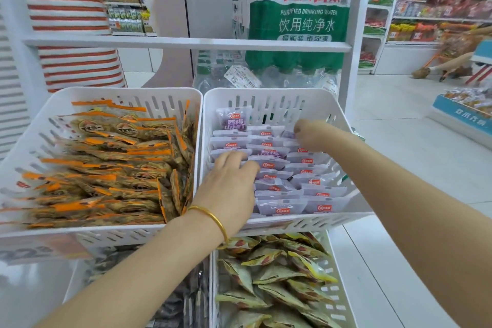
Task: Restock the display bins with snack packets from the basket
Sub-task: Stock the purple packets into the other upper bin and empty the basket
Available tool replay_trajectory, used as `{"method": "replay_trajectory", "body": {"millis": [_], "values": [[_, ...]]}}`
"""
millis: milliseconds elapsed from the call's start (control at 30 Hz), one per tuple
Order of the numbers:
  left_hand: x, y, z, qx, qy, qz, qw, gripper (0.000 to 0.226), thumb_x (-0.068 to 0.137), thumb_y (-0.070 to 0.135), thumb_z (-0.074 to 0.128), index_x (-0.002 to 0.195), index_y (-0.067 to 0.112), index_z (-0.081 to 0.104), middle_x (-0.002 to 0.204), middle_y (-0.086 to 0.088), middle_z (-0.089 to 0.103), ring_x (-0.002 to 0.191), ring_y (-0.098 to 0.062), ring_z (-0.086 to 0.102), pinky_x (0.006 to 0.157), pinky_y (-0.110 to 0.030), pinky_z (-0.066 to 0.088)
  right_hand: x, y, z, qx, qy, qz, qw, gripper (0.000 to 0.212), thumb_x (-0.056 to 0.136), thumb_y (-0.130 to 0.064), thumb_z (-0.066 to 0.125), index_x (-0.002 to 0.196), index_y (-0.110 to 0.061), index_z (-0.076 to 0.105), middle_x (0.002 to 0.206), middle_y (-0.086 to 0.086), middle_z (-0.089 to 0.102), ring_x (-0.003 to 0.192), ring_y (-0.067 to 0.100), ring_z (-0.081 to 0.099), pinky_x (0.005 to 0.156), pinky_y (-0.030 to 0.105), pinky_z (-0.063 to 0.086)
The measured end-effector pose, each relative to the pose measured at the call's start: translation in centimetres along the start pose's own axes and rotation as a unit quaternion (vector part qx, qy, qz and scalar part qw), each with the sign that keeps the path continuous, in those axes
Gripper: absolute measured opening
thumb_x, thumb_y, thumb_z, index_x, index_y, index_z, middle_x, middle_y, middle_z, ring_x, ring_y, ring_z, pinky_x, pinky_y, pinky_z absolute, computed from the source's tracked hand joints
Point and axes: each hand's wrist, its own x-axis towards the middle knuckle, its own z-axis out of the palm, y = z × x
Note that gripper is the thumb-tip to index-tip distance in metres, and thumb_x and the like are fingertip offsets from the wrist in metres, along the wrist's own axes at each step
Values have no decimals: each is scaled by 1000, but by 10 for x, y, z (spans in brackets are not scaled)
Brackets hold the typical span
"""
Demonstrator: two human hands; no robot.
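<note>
Both my hands are inside the upper right white display bin (pixel 269 224), which holds rows of pale purple snack packets (pixel 298 189). My left hand (pixel 231 184), with a gold bangle on the wrist, rests palm down on the packets near the bin's left wall, fingers bent over their tops. My right hand (pixel 310 132) reaches to the back right of the bin, its fingers curled down among the packets there; whether it holds one is hidden. One purple packet (pixel 233 118) stands upright at the back left. No basket is in view.
The upper left bin (pixel 111 234) is full of orange-edged brown packets (pixel 111 157). A lower bin (pixel 338 301) holds yellow-green packets (pixel 277 274). Shrink-wrapped water bottles (pixel 298 21) stand behind the rack. A white shelf bar (pixel 186 43) crosses above. Store shelves and tiled floor lie to the right.
</note>
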Motion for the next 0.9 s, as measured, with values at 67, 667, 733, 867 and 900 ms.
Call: {"method": "replay_trajectory", "body": {"millis": [67,667,733,867,900], "values": [[-1,0,0,1,4,-1,1000,35,96,9,38,129,19,47,146,0,27,138,-17,13,112,-33,23,2,-1,3,13,-22,5,1000,38,100,-11,33,135,1,42,135,20,48,120,35,49,93,36,41],[-4,1,-1,-19,28,-1,999,35,97,12,37,130,19,45,145,0,29,138,-15,14,112,-27,19,3,22,11,191,149,-29,970,22,95,-3,44,112,-9,58,112,14,62,92,26,56,76,31,45],[-8,4,-6,-38,42,2,998,35,98,13,37,131,19,45,145,1,30,137,-13,14,110,-24,16,-6,21,9,167,121,-30,978,35,96,0,40,128,-11,50,124,14,57,105,29,56,81,33,46],[-44,19,-27,-83,90,28,992,32,98,15,39,128,21,49,143,6,32,134,-5,14,105,-11,9,-59,24,-5,143,186,-20,972,53,91,9,35,137,-17,44,129,11,56,110,30,55,84,34,47],[-60,24,-32,-94,104,38,989,31,97,15,41,126,20,51,141,7,35,132,-4,16,103,-7,6,-80,24,-4,164,203,-28,965,52,91,10,35,135,-16,46,128,10,57,109,29,55,84,33,47]]}}
